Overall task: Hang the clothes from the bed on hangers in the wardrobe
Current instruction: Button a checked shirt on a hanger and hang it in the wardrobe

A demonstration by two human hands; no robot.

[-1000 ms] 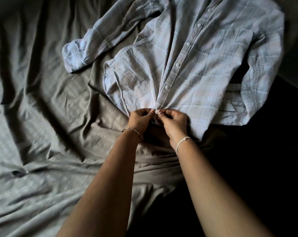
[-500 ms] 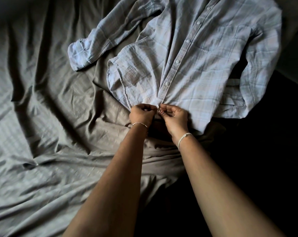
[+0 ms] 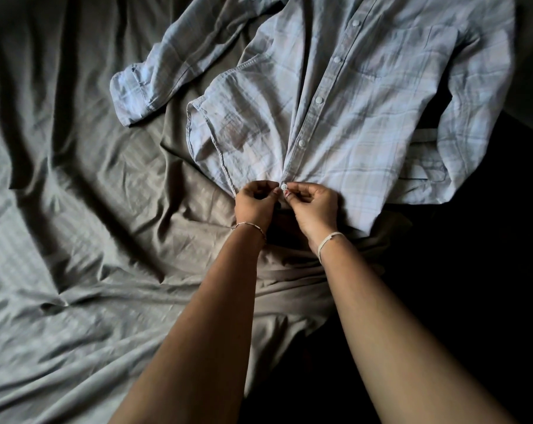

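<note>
I have the plaid button-up shirt point(image 3: 366, 117) lying face up on the bed point(image 3: 90, 209), its hem toward me, and both my hands meet at the bottom of the placket. My left hand point(image 3: 254, 203) has its grip closed on the cloth at one side of the lowest button point(image 3: 284, 187), and my right hand point(image 3: 314, 203) has its grip pinched shut on the cloth at the other side, fingertips right at the button. To do this well, I judge I should keep the two edges lined up and flat, hold the cloth taut close to the button, and work it through its hole with the thumb without tugging, since the fabric is already creased. The buttons farther up the placket look fastened. The chest pocket point(image 3: 421, 53) lies flat and I can see nothing in it. No hanger or wardrobe is in view, so hanging is not yet begun.
</note>
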